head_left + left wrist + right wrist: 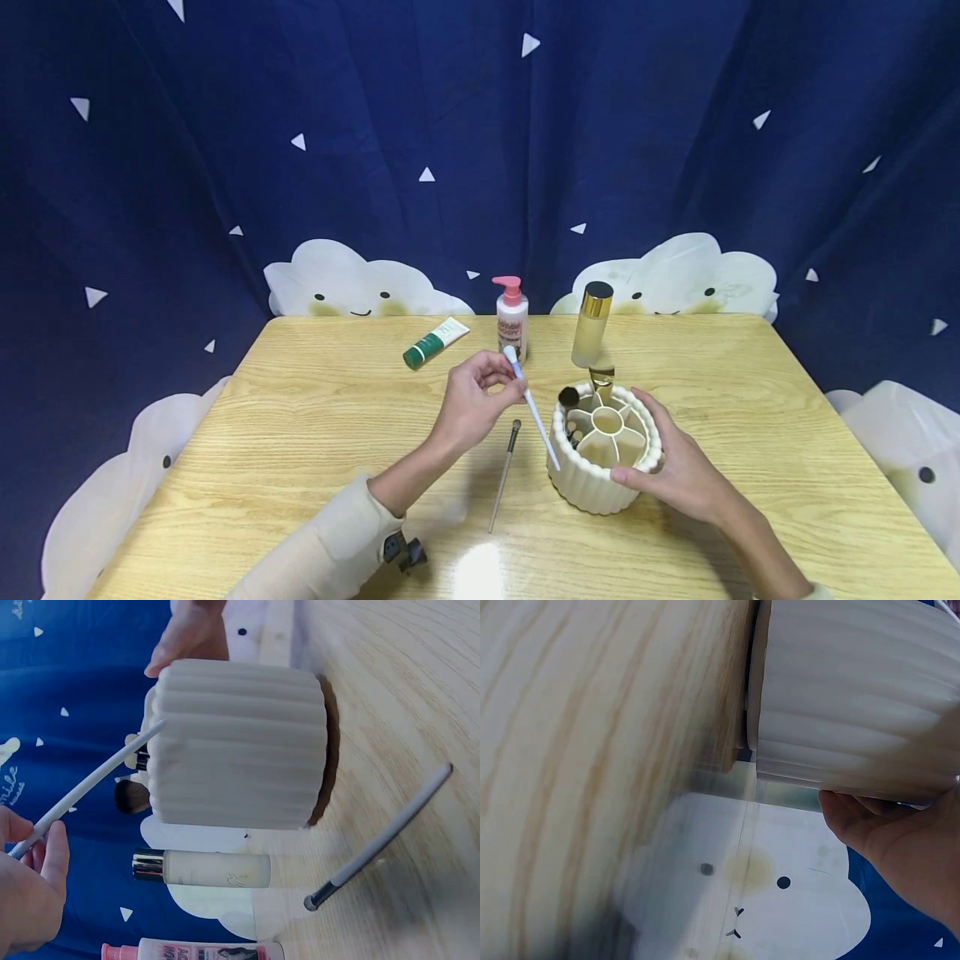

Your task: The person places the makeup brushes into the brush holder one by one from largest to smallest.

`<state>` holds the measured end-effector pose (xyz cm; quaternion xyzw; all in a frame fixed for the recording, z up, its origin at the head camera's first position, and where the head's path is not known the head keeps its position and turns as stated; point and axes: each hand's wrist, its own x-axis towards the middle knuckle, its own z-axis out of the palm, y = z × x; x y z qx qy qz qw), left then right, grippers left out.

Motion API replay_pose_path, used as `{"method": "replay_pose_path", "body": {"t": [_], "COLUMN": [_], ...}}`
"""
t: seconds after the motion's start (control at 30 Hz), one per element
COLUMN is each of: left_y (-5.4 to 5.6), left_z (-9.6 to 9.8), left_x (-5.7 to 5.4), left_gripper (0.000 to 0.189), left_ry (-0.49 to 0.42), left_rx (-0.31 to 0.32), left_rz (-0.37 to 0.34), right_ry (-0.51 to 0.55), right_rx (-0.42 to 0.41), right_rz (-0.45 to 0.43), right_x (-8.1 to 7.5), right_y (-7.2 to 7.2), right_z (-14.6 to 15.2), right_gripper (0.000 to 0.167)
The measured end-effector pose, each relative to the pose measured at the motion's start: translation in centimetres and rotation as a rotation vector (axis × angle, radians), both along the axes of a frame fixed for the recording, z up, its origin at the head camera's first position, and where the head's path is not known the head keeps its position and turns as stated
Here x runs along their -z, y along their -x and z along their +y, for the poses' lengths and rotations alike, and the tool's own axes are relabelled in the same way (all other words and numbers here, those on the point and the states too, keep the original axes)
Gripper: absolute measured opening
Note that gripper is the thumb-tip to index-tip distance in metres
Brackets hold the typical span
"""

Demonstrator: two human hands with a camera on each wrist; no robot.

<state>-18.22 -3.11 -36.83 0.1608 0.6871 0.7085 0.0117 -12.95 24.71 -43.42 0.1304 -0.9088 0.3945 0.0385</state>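
My left hand [474, 404] pinches a pale blue makeup brush [534, 410] between thumb and fingers. Its white head points up, and the thin handle end slants down to the near-left rim of a cream ribbed brush holder [596, 490]. In the left wrist view that handle tip [154, 727] overlaps the rim; contact is unclear. Gripping the holder's right side is my right hand [686, 477], thumb at the near rim. The holder has compartments around a round centre; a dark-bristled brush [568, 397] and a gold-toned item [602, 380] stick out.
Another makeup brush [502, 487] lies on the wooden table [322, 417], left of the holder. Behind stand a pink pump bottle [512, 321] and a gold-capped bottle [591, 329]. A green and white tube [437, 342] lies further left. A dark blue curtain hangs behind.
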Motion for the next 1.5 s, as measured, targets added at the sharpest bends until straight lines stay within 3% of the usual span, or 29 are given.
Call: {"method": "replay_pose_path", "body": {"t": [0.27,0.4,0.83,0.93,1.2,1.5], "left_y": [-0.4,-0.5,-1.6,-1.8,-2.0,-2.4], "left_z": [0.7,1.2,2.2,2.4,3.0,3.3], "left_x": [-0.9,-0.9,0.7,1.1,2.2,3.1], "left_gripper": [0.020,0.019,0.016,0.012,0.007,0.004], "left_ry": [-0.146,-0.150,0.008,0.046,0.244,0.317], "left_rx": [-0.016,0.002,0.041,0.054,0.061,0.070], "left_rz": [0.000,0.021,0.153,0.219,0.477,0.571], "right_ry": [-0.013,-0.019,0.003,0.004,0.002,0.008], "right_rx": [0.006,0.007,0.001,0.000,0.005,-0.001], "right_rz": [-0.009,-0.006,-0.005,-0.005,-0.014,-0.017], "right_x": [0.0,0.0,0.0,0.1,0.0,0.1], "right_y": [0.0,0.0,0.0,0.0,0.1,0.1], "right_z": [0.0,0.0,0.0,0.0,0.1,0.0], "right_gripper": [0.105,0.106,0.105,0.105,0.105,0.104]}}
